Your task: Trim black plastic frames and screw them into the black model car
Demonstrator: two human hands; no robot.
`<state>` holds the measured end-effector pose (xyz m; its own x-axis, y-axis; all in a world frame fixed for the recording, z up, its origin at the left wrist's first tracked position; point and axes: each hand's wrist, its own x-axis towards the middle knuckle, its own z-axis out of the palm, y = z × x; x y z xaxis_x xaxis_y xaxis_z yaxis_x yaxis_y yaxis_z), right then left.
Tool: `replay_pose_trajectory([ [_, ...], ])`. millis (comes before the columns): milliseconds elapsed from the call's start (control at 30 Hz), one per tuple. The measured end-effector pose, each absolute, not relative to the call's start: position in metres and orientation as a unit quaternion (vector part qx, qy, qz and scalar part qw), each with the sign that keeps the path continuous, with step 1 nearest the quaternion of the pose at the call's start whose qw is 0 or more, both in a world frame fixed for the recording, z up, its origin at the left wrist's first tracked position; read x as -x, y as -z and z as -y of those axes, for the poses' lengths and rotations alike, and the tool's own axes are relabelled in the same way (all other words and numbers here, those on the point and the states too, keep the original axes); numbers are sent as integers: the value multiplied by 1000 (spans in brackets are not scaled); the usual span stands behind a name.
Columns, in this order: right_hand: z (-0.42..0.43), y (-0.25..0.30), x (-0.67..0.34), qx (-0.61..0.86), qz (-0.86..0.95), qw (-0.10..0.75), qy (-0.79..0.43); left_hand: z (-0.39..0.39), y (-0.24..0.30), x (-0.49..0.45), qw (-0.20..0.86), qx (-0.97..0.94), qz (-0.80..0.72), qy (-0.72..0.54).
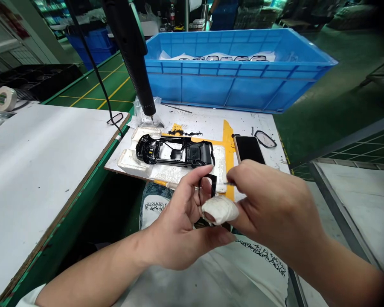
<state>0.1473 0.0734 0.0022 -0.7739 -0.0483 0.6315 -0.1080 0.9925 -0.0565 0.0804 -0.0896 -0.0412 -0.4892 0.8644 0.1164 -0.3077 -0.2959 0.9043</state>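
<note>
- green factory bench [115,81] under us, with a white board [211,123] lying across it.
- our left hand [182,221] is raised over our lap, fingers curled and pinching a thin black frame [213,183] that stands roughly upright.
- our right hand [269,200] is closed, thumb and forefinger gripping a small pin [229,183] whose tip is at the frame's right edge.
- a white-wrapped fingertip [219,209] sits just below the frame, between the hands; we cannot tell which hand it belongs to.
- frame and pin are in the air, in front of the board's near edge.
- on the board a black car shell [176,152] lies in a foam cradle [179,172], with black crumbs [182,133] just behind it.
- a phone [248,149] lies to the right of the shell, with a black ring [265,139] beside it.
- a black driver [132,51] hangs over the board's far left corner.
- a blue crate [237,81] stands behind the board.
- a tape roll [4,98] lies far left.
</note>
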Motion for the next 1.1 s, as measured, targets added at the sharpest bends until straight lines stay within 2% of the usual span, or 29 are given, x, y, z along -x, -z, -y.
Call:
replay_pose_trajectory([
  [133,-71,-2,-146,-56,950,301,-54,89,44,-81,411,-306,-420,-749],
  [233,-71,-2,-145,-89,944,313,-51,89,46,-81,421,-305,-407,-751],
  [333,-71,-3,-143,-41,941,334,-35,90,48,-81,424,-315,-389,-755],
  [433,-70,-2,-142,-39,949,309,-44,92,49,-82,420,-325,-401,-746],
  [533,-67,1,-143,-90,945,306,-72,93,51,-80,376,-358,-436,-735],
  [633,-66,1,-143,-71,936,335,-77,92,52,-78,320,-389,-468,-726],
  [733,-66,0,-143,-39,938,340,-57,92,52,-79,322,-373,-486,-721],
  [867,-66,-2,-145,-91,946,303,-62,92,51,-81,323,-373,-486,-721],
  [1000,-68,-1,-147,-76,936,339,-56,91,51,-80,295,-412,-476,-718],
  [1100,-68,1,-147,-43,941,333,-46,90,54,-79,275,-426,-486,-712],
])
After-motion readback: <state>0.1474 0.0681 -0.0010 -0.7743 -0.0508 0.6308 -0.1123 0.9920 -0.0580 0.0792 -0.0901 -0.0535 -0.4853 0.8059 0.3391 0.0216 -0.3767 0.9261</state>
